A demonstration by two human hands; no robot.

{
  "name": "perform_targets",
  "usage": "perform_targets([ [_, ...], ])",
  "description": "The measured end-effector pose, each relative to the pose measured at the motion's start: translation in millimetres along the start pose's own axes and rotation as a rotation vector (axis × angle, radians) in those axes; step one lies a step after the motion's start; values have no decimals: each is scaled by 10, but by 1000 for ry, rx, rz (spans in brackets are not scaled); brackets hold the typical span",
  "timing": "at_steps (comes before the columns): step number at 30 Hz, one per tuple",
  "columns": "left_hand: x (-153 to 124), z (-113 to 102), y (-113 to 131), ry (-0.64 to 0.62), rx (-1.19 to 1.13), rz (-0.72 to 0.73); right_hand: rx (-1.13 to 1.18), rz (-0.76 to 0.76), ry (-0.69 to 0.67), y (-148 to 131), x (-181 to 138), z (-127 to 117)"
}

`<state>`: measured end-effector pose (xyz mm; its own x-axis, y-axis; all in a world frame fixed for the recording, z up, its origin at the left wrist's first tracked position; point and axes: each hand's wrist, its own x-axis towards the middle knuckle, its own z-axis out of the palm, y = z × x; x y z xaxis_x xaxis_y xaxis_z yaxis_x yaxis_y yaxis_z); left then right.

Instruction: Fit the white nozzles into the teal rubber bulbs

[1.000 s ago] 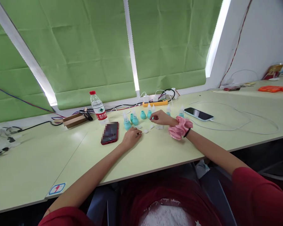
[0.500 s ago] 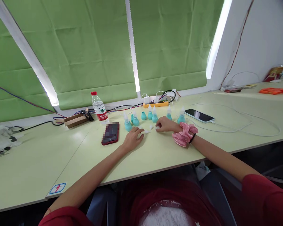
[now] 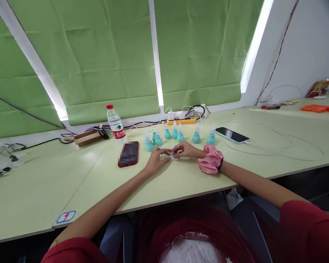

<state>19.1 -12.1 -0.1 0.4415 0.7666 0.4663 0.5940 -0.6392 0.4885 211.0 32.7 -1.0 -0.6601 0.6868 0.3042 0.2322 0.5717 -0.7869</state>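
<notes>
My left hand (image 3: 157, 161) and my right hand (image 3: 185, 149) meet over the tabletop. Thumb and index finger of each hand close around small translucent white pieces (image 3: 173, 155); fingers partly cover these, so their exact shape is unclear. Just beyond my hands stand several turquoise squeeze bulbs, most with a clear pointed tip, such as the bulb (image 3: 149, 146) nearest my left hand and the bulb (image 3: 180, 137) behind my right hand. One bulb (image 3: 167, 134) has no tip on it. A pink scrunchie (image 3: 210, 159) circles my right wrist.
Left of my left hand lies a red-cased phone (image 3: 128, 154), with a water bottle (image 3: 116, 126) behind it. A second phone (image 3: 232, 134) on a white cable is at right. Along the wall are a yellow power strip (image 3: 185, 121), cables and an open cardboard box (image 3: 89, 138).
My right hand has shifted left and my left hand slightly right, so their fingertips now meet at the small translucent pieces. The bulbs have stayed in place.
</notes>
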Motion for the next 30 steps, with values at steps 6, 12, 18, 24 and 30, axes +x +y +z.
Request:
perform_targets([
  [6,4,47,-16,28,-42,-38,68,35,40,77,17,-2],
  [12,3,31,-6,43,-39,-90,-30,-11,44,-8,-13,15],
  [18,2,15,29,33,-2,-93,-14,-21,67,-8,-12,20],
  [24,6,10,28,27,-10,-77,-69,-15,45,-6,-7,-1],
  [30,4,16,25,22,7,-73,-50,-37,78,6,-10,-2],
])
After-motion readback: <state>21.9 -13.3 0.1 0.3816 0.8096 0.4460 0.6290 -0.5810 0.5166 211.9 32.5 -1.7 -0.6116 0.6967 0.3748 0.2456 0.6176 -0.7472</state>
